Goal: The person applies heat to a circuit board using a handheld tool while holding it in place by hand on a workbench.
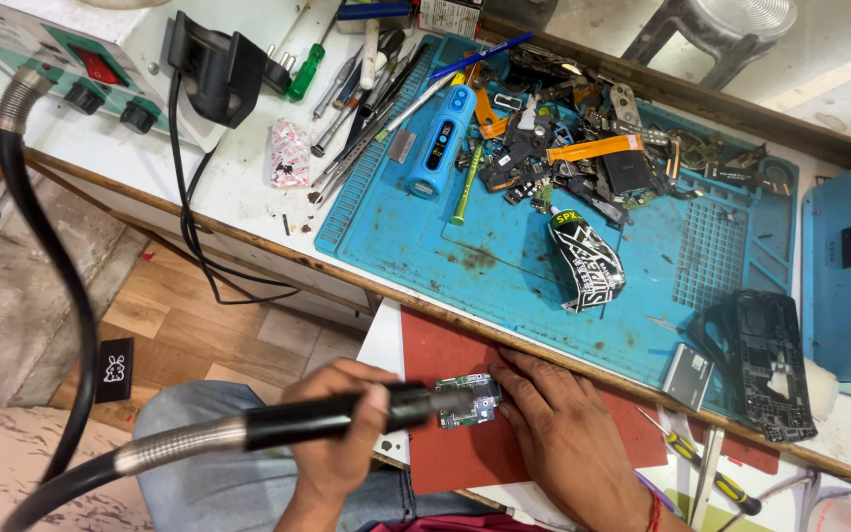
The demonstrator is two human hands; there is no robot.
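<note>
Your left hand (342, 429) wrapped around black hot-air wand (347, 414), hose (41, 276) looping back to white station (61, 59). Nozzle tip just over small green circuit board (467, 400) on red mat (445, 355). Your right hand (568, 433) flat, fingers pinning board's right edge. Beyond, on surface: blue work mat (504, 256) with screwdrivers, blue pen-shaped tool (438, 141), glue tube (583, 258), scattered parts. Black phone frame (772, 363) far right.

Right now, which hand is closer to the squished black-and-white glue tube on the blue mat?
The right hand. It rests on the red board just below the glue tube, pinning the small circuit board. The left hand grips the hot-air wand farther away.
</note>
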